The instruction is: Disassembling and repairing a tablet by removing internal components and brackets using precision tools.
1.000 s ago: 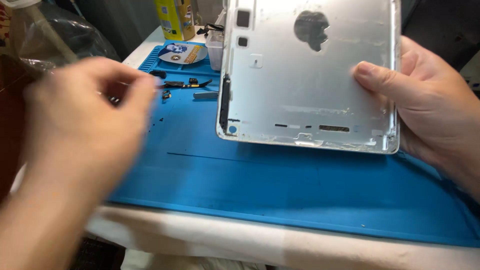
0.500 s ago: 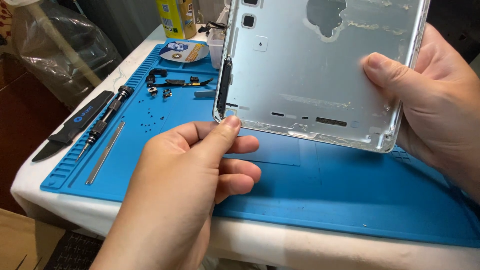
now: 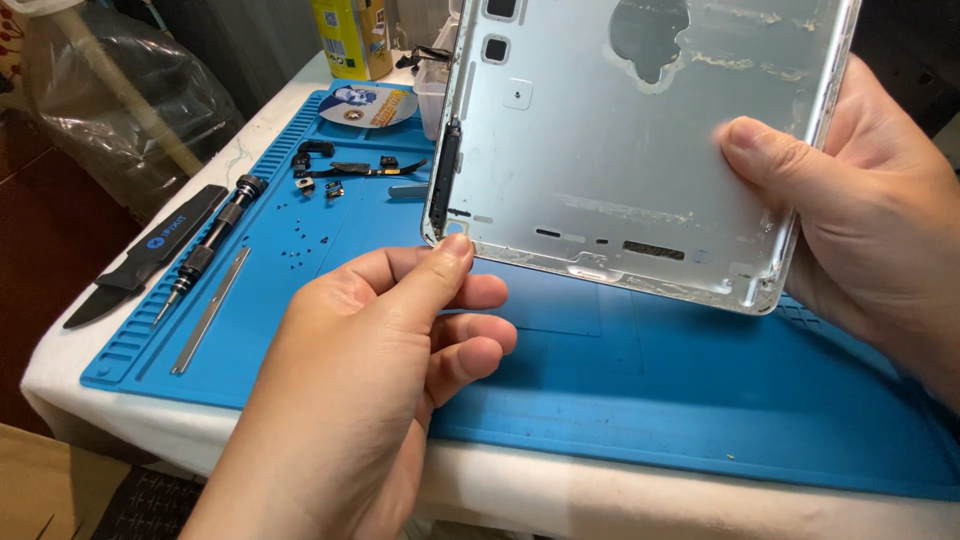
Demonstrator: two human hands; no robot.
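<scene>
A silver tablet back shell [image 3: 620,150], hollow side toward me, is tilted up above a blue work mat [image 3: 620,380]. My right hand [image 3: 870,210] grips its right edge, thumb pressed on the inner face. My left hand [image 3: 370,370] has its thumb tip on the shell's lower left corner, just below a black strip part [image 3: 441,170] that runs along the left edge. The other fingers of my left hand are curled under.
On the mat's left lie a black screwdriver [image 3: 205,245], a thin metal bar [image 3: 210,310], a black pry tool [image 3: 140,255], small black parts [image 3: 345,168] and several tiny screws. A disc [image 3: 365,105], a yellow can [image 3: 352,38] and a clear plastic bag [image 3: 120,95] lie behind.
My left hand swung in from the left and put its thumb on the shell's lower left corner. The shell has risen and come closer to me.
</scene>
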